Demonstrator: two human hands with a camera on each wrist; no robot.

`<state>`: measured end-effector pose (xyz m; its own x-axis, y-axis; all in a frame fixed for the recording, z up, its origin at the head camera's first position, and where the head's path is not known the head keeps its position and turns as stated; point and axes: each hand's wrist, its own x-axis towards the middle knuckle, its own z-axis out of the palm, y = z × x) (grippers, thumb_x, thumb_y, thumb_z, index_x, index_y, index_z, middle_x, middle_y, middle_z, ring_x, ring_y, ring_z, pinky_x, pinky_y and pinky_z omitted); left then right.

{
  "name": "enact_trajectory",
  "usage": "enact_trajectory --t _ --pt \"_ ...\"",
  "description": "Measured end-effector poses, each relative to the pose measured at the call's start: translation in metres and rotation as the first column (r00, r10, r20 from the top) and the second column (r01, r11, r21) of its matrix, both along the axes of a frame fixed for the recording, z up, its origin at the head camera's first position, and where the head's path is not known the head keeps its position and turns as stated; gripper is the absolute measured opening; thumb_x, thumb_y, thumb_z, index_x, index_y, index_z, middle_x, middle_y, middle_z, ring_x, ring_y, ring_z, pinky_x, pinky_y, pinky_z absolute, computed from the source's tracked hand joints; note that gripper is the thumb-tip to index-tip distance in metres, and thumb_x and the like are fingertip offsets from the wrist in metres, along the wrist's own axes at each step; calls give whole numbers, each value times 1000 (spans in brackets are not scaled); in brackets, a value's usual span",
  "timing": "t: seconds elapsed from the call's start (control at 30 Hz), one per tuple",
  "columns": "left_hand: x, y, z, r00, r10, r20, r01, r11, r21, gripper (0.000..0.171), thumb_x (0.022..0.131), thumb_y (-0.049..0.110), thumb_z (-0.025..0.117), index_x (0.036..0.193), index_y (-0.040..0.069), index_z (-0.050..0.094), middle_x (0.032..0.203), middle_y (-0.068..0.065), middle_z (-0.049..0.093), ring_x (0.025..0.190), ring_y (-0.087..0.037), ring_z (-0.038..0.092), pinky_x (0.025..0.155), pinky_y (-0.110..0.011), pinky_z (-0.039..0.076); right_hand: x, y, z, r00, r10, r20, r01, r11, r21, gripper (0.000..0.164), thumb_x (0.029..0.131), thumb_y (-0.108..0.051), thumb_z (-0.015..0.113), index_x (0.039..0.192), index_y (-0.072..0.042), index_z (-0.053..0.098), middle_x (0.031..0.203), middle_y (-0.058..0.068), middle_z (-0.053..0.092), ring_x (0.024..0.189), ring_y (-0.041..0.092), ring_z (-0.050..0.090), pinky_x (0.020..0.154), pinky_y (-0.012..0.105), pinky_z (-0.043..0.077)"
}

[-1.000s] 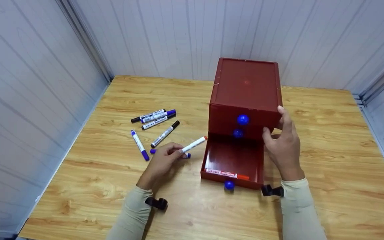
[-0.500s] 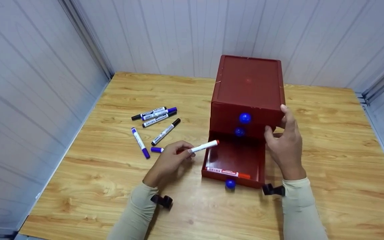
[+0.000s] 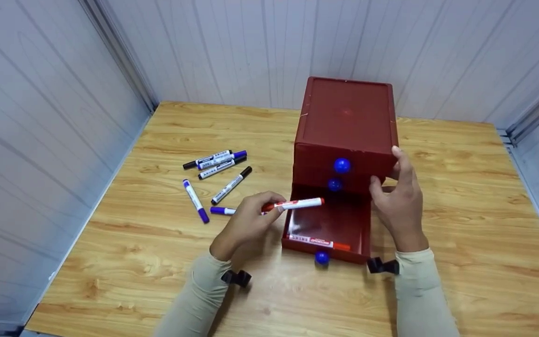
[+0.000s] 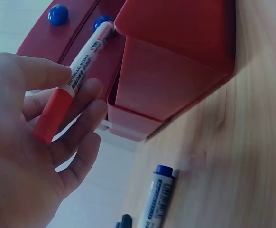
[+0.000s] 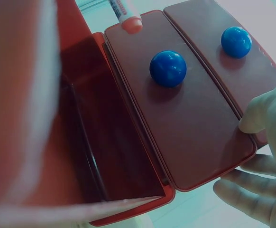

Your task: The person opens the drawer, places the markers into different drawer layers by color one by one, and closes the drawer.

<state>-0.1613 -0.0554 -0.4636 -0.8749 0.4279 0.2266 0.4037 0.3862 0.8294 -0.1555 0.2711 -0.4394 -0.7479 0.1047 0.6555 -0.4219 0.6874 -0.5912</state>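
Observation:
My left hand (image 3: pixel 249 219) pinches a red whiteboard marker (image 3: pixel 303 203) by its capped end; the white barrel points right, over the open bottom drawer (image 3: pixel 328 217). In the left wrist view the red-capped marker (image 4: pixel 83 64) lies between thumb and fingers. Another red marker (image 3: pixel 318 241) lies inside that drawer along its front wall. My right hand (image 3: pixel 400 213) grips the right front edge of the dark red drawer box (image 3: pixel 349 117), thumb on the front face and fingers at the side. Blue ball knobs (image 5: pixel 168 69) sit on the two closed upper drawers.
Left of the box, several blue and black markers (image 3: pixel 222 161) lie on the wooden table (image 3: pixel 124 252). One blue marker (image 3: pixel 222 211) is partly hidden behind my left hand. Pale panel walls (image 3: pixel 232 51) enclose the back and sides.
My left hand has moved right with the red marker, bringing its tip from the drawer's left edge to over the drawer. The right hand keeps its hold on the box.

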Motion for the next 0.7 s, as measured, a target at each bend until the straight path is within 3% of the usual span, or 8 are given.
enact_trajectory --t 0.1,0.17,0.3,0.37,0.47,0.7 --pt "1 5 2 996 -26 -87 19 997 -77 15 97 14 65 109 8 72 104 1 72 96 -15 63 87 -36 50 0 0 0 1000 3 1 -3 1000 0 69 91 -7 67 152 -17 36 113 18 58 100 26 66 74 5 46" --pt "2 9 1 985 -39 -171 16 991 -136 16 95 13 66 108 8 73 105 0 72 98 -16 63 88 -37 49 0 0 1 1000 5 2 -5 1000 1 69 91 -8 67 152 -18 35 113 18 58 100 27 66 74 5 46" --pt "4 18 -1 935 -61 -350 -17 977 -214 16 91 14 67 106 9 74 102 1 74 93 -17 64 82 -38 49 0 0 1 1000 6 1 -6 1000 3 69 91 -8 66 152 -18 35 113 18 58 100 27 66 74 5 46" --pt "5 22 -2 912 -69 -404 -24 975 -223 16 91 15 68 104 9 74 100 1 74 90 -17 64 80 -38 49 0 0 1 1000 5 0 -5 1000 -2 69 91 -7 66 152 -18 35 113 18 58 99 28 66 74 5 46" --pt "5 27 -3 891 -76 -448 -24 977 -213 15 90 15 67 103 10 74 97 2 74 86 -16 63 78 -38 48 -1 0 0 1000 0 -6 0 1000 -4 69 90 -5 66 151 -18 35 113 19 59 99 29 67 74 5 45" --pt "7 40 -8 873 -129 -471 15 971 -238 15 90 15 66 102 11 74 95 2 74 87 -17 65 80 -38 48 -1 -1 0 1000 7 -20 -7 1000 -19 72 88 0 68 150 -16 36 108 18 60 97 32 67 72 4 45"
